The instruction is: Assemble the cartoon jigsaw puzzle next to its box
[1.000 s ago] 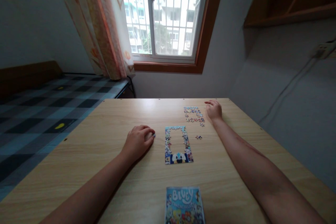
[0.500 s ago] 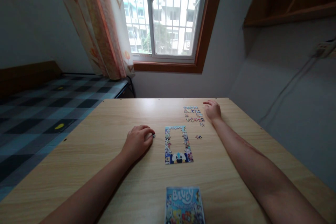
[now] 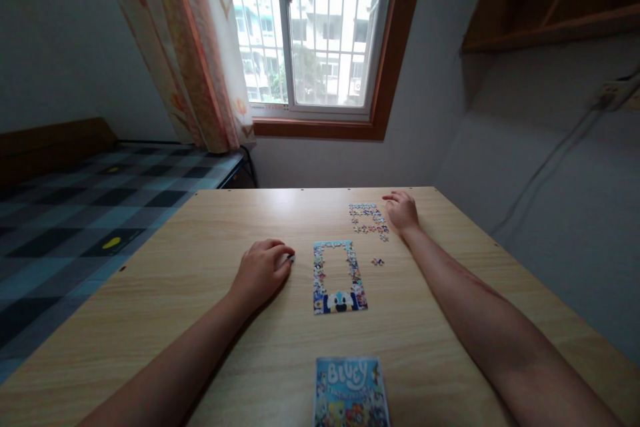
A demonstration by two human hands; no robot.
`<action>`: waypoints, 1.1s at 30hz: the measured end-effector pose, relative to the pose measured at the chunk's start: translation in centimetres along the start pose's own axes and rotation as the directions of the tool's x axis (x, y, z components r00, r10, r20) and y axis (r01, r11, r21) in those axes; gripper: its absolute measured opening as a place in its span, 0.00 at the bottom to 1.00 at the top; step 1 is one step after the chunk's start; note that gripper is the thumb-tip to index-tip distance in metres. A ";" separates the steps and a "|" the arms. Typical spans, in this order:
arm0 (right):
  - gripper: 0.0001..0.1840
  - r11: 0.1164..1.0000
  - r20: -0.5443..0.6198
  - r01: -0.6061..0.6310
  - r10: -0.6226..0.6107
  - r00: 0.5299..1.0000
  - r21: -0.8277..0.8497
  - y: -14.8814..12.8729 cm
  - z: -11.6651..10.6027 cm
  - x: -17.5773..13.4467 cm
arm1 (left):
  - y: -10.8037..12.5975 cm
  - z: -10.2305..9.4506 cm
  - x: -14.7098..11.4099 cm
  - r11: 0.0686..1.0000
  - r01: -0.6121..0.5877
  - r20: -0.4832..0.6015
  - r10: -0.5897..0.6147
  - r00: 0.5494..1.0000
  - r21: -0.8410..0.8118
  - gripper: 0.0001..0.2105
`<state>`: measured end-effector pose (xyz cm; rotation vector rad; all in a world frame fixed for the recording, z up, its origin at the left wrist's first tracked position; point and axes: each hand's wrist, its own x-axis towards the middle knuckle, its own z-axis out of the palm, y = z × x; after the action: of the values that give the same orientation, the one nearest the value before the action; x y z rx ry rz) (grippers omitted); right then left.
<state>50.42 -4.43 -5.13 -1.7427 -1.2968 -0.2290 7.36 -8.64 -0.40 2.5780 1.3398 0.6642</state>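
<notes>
Loose puzzle pieces (image 3: 369,219) lie just beside the flat, spread right hand (image 3: 401,211); the curled left hand (image 3: 261,271) pinches a small piece beside the puzzle frame (image 3: 339,276).

Curtain (image 3: 200,47), window (image 3: 313,27), checkered bed (image 3: 100,207), wooden shelf (image 3: 550,13)

Dim room, daylight from the window (image 3: 320,27); wide-angle edges bend.

I am seeing the puzzle frame (image 3: 340,277) lying just right of my left hand (image 3: 263,270). The loose pieces (image 3: 369,219) are lying just left of my right hand (image 3: 401,211), the box (image 3: 351,392) nearer me.
</notes>
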 end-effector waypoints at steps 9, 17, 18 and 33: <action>0.17 1.000 0.011 -0.028 0.028 1.000 -0.001 0.3 0.1 0.1 | -0.2 0.0 0.1 1.000 -0.004 0.005 0.004 1.000 -0.001 0.09; 0.17 0.999 0.062 -0.040 0.041 0.997 -0.024 0.1 0.2 0.0 | 0.2 -0.3 0.1 0.999 0.014 -0.016 -0.015 1.000 -0.031 0.07; 0.17 0.999 0.079 -0.023 0.026 0.997 -0.029 -0.1 0.2 -0.1 | 0.3 -0.3 0.1 0.999 0.017 -0.014 -0.017 1.000 -0.031 0.06; 0.10 0.955 0.305 0.153 -0.071 0.950 -0.255 -3.0 -0.6 -1.4 | 0.3 -0.3 -0.1 0.999 0.023 -0.008 -0.023 1.000 -0.029 0.06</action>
<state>47.50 -5.72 -3.97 -1.9958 -1.6477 -0.2319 7.46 -8.89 -0.08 2.5362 1.3497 0.6856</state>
